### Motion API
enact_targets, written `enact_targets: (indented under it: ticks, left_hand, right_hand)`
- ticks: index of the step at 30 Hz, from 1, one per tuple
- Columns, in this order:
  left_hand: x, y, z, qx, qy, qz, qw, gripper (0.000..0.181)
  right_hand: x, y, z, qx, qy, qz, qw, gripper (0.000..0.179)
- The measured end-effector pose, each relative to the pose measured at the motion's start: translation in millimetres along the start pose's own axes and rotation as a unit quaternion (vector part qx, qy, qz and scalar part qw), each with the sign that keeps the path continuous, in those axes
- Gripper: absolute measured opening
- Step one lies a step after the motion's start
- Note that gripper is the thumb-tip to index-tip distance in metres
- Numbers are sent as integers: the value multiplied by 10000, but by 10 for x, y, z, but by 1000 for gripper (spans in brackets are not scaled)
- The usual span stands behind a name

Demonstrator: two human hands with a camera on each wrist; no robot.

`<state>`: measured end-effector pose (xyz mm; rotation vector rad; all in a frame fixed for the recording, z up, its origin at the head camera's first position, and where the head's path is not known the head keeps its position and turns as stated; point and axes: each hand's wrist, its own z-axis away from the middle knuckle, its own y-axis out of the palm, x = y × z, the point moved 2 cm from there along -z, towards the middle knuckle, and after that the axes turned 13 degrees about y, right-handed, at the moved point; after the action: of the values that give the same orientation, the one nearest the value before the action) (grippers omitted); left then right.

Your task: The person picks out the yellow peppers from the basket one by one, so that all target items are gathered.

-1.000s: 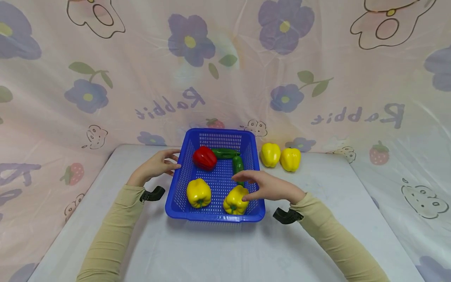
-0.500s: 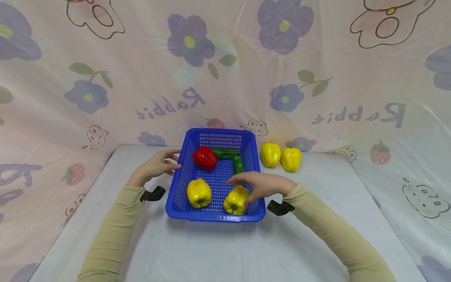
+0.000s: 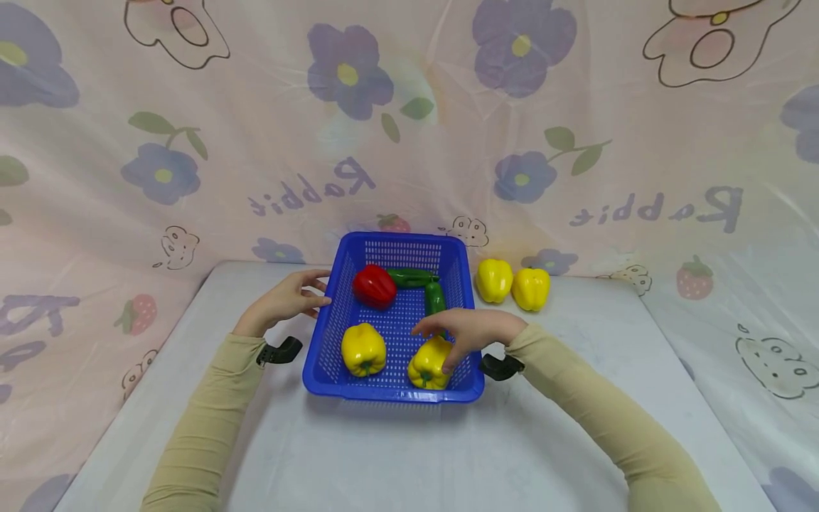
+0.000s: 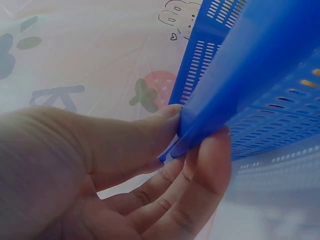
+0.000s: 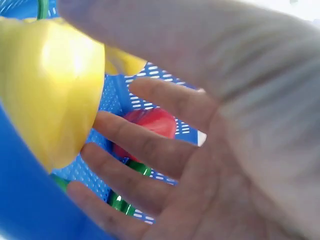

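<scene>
My left hand (image 3: 281, 302) pinches the left rim of a blue plastic basket (image 3: 390, 393); in the left wrist view the thumb lies on one side of the rim and the fingers on the other. Over the basket's near right corner is my right hand (image 3: 476, 331), spread around a yellow bell pepper (image 3: 424, 370). Its thumb is at the pepper's right side. In the right wrist view the fingers (image 5: 145, 145) are extended towards the pepper, and whether they touch it is unclear. A second yellow bell pepper (image 3: 363, 348) lies in the near left corner.
Farther back in the basket lie a red bell pepper (image 3: 375, 286) and two green peppers (image 3: 409, 278), one partly behind my right hand. Two more yellow bell peppers (image 3: 495, 280) stand on the white table (image 3: 563, 398) right of the basket. A printed cloth (image 3: 409, 171) hangs behind.
My right hand has moved left and lower over the near right yellow bell pepper. The left hand keeps its hold on the rim, and the basket stays in place.
</scene>
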<state>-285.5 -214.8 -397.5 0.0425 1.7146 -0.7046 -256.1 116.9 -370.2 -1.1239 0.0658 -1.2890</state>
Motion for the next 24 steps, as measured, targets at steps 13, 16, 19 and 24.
enact_targets:
  ticks: [13,16,19,24]
  left_hand:
    - [-8,8,3,-21,-20,-19,10000,64]
    - [-10,11,4,-26,-18,-23,10000,64]
    - [-9,14,4,-31,-24,-27,10000,64]
    - [-11,15,5,-40,-29,-41,10000,64]
  right_hand:
    - [-8,-8,-183,366,332,446,9978,68]
    - [-6,-5,-229,425,353,480,9973,67]
    - [-1,1,-254,458,424,530,9966,66]
    - [1,12,-283,494,566,527,9958,63]
